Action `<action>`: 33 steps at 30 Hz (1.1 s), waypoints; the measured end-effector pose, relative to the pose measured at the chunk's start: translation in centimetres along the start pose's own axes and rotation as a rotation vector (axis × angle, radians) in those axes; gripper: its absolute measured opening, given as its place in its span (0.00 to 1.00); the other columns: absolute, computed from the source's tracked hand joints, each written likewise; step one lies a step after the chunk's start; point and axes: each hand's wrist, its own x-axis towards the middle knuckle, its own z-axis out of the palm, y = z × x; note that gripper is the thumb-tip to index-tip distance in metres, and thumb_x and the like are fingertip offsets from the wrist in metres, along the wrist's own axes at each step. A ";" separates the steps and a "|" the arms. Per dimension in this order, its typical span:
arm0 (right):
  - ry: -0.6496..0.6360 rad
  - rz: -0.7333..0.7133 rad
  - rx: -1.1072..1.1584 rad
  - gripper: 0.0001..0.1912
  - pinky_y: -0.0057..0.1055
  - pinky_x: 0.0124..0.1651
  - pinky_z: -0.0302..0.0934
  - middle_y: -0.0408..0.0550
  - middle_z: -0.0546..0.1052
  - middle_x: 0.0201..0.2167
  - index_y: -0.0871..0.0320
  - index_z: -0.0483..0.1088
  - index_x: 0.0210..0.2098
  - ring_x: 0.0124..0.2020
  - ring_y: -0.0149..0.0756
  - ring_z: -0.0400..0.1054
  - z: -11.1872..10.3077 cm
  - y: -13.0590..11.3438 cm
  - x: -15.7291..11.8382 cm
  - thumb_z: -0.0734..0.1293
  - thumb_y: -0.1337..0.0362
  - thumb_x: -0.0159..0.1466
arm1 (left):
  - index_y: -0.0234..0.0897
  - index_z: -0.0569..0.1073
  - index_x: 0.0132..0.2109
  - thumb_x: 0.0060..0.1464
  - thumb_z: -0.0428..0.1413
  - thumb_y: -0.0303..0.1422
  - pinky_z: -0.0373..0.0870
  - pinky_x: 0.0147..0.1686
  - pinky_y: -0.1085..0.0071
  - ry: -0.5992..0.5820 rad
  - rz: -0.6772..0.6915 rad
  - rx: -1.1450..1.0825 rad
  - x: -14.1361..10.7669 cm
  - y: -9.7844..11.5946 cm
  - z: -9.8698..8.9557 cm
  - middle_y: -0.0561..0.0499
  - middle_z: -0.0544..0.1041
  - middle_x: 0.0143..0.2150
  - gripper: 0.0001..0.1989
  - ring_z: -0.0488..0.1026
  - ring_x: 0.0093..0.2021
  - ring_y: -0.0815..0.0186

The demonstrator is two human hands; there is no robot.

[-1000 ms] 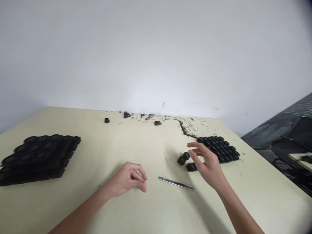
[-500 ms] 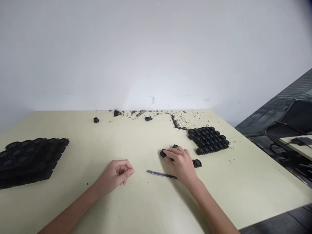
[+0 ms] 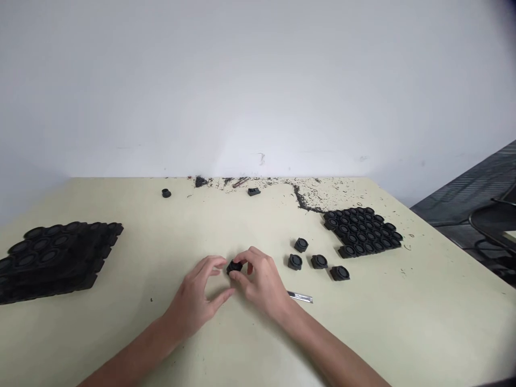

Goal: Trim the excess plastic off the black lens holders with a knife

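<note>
Well, a pale cream bench [image 3: 423, 322] met a plain white wall [image 3: 258, 91], with black rubber shavings [image 3: 306, 201] scattered along its far edge. Near the middle, the left hand [image 3: 193, 293] and right hand [image 3: 262, 285] had their fingers closed around a small black rubber piece [image 3: 234, 266], mostly hiding it. A utility knife [image 3: 300, 296] lay partly covered by the right hand. Four loose round pieces [image 3: 318, 261] sat beside a honeycombed rubber sheet [image 3: 363, 232] on the right; a stacked rubber sheet [image 3: 52, 258], cut off by the frame, lay left.
</note>
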 end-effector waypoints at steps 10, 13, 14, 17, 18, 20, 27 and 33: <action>0.036 -0.045 0.237 0.15 0.24 0.29 0.56 0.44 0.72 0.36 0.55 0.70 0.46 0.26 0.24 0.58 0.7 -0.2 -2.0 0.63 0.52 0.69 | 0.44 0.68 0.59 0.60 0.56 0.22 0.72 0.55 0.76 0.127 0.252 -0.031 0.0 1.0 -0.2 0.51 0.75 0.53 0.22 0.74 0.53 0.70; 0.035 -0.078 0.168 0.13 0.27 0.31 0.53 0.45 0.71 0.34 0.58 0.69 0.41 0.27 0.25 0.58 0.5 0.3 -2.0 0.61 0.54 0.70 | 0.44 0.66 0.59 0.60 0.57 0.24 0.71 0.55 0.77 0.134 0.174 -0.020 0.0 1.0 -0.2 0.51 0.76 0.52 0.22 0.74 0.53 0.70; 0.022 -0.085 0.151 0.13 0.28 0.32 0.52 0.45 0.71 0.33 0.58 0.68 0.39 0.27 0.26 0.58 0.4 0.4 -2.0 0.59 0.55 0.71 | 0.44 0.66 0.58 0.60 0.57 0.23 0.71 0.55 0.76 0.129 0.178 -0.032 0.0 1.0 -0.2 0.52 0.76 0.52 0.21 0.74 0.53 0.71; -0.033 -0.108 0.121 0.16 0.28 0.33 0.51 0.44 0.69 0.30 0.59 0.64 0.34 0.28 0.28 0.58 0.6 0.6 -2.2 0.55 0.56 0.73 | 0.42 0.68 0.56 0.60 0.55 0.21 0.70 0.55 0.74 0.107 0.280 -0.095 0.1 1.1 -0.2 0.50 0.75 0.52 0.19 0.73 0.54 0.70; -0.046 -0.116 0.116 0.17 0.28 0.33 0.50 0.44 0.68 0.28 0.59 0.62 0.32 0.28 0.27 0.58 0.7 0.6 -2.2 0.54 0.56 0.73 | 0.41 0.69 0.56 0.60 0.55 0.20 0.70 0.55 0.74 0.103 0.307 -0.109 0.1 1.1 -0.2 0.49 0.75 0.52 0.19 0.72 0.54 0.69; -0.055 -0.126 0.111 0.19 0.28 0.32 0.49 0.43 0.66 0.27 0.60 0.59 0.30 0.27 0.27 0.56 0.8 0.7 -2.3 0.53 0.56 0.74 | 0.40 0.68 0.57 0.59 0.56 0.20 0.70 0.55 0.74 0.101 0.322 -0.125 0.2 1.2 -0.2 0.48 0.76 0.51 0.20 0.72 0.53 0.69; 0.017 -0.149 0.146 0.20 0.28 0.28 0.45 0.40 0.59 0.21 0.60 0.55 0.26 0.23 0.25 0.50 0.9 0.5 -2.4 0.57 0.56 0.72 | 0.39 0.73 0.54 0.59 0.57 0.24 0.72 0.50 0.73 0.089 0.192 -0.283 -0.4 2.0 -0.2 0.48 0.77 0.48 0.16 0.74 0.48 0.68; 0.027 -0.218 0.117 0.15 0.27 0.28 0.49 0.41 0.62 0.25 0.59 0.60 0.31 0.24 0.26 0.53 0.5 0.5 -3.0 0.58 0.59 0.72 | 0.38 0.76 0.52 0.63 0.56 0.37 0.69 0.47 0.71 -0.079 -0.133 -0.537 -0.1 2.7 -0.7 0.47 0.78 0.44 0.13 0.74 0.43 0.67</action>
